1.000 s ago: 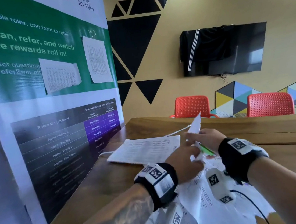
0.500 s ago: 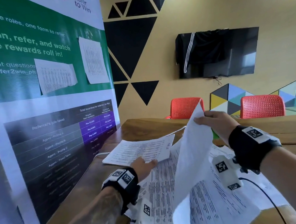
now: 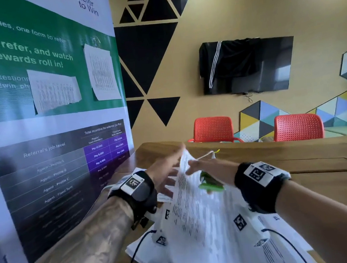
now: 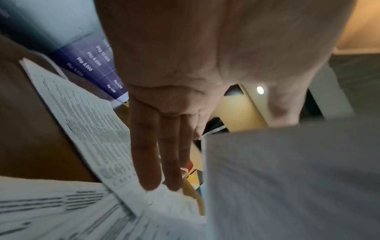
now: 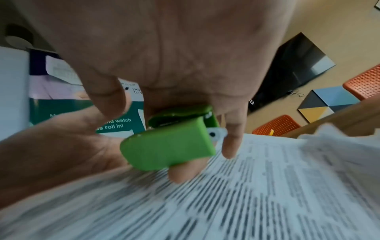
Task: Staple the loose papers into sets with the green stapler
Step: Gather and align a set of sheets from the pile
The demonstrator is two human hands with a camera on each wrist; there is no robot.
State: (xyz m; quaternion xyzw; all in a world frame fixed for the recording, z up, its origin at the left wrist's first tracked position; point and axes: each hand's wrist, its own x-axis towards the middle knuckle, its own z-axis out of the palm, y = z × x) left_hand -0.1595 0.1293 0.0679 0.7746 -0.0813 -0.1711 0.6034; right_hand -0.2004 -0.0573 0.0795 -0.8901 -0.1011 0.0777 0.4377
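Green stapler (image 5: 167, 142) sits gripped in our right hand (image 5: 164, 56), ready to clamp, while our left hand (image 4: 185, 73), fingers (image 4: 147, 154) straight together, steadies the lifted printed sheet (image 3: 197, 203) above the tabletop (image 3: 300, 161).

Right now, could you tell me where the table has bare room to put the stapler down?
Bare wood shows on the wooden table to the right of the right hand, up to the far edge by the red chairs. It is crowded nearer in: loose papers cover the table under both wrists, and a printed stack lies left of the left hand.
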